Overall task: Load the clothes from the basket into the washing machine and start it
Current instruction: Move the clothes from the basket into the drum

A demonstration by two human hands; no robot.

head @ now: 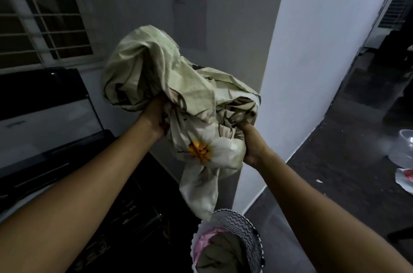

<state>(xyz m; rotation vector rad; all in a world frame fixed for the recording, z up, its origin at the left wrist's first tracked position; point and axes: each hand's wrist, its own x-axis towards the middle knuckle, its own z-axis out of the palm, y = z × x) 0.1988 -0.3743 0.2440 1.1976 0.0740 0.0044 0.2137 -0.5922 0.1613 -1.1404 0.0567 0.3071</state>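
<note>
both hands up, left hand (155,116) and right hand (251,143) gripped a bunched floral sheet (169,85) (pale green), tail hung over the basket (243,225)

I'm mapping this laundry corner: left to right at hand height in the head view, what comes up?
Washing machine, left hand, right hand, white pillar, clear plastic bowl; both hands grip the floral cloth.
</note>
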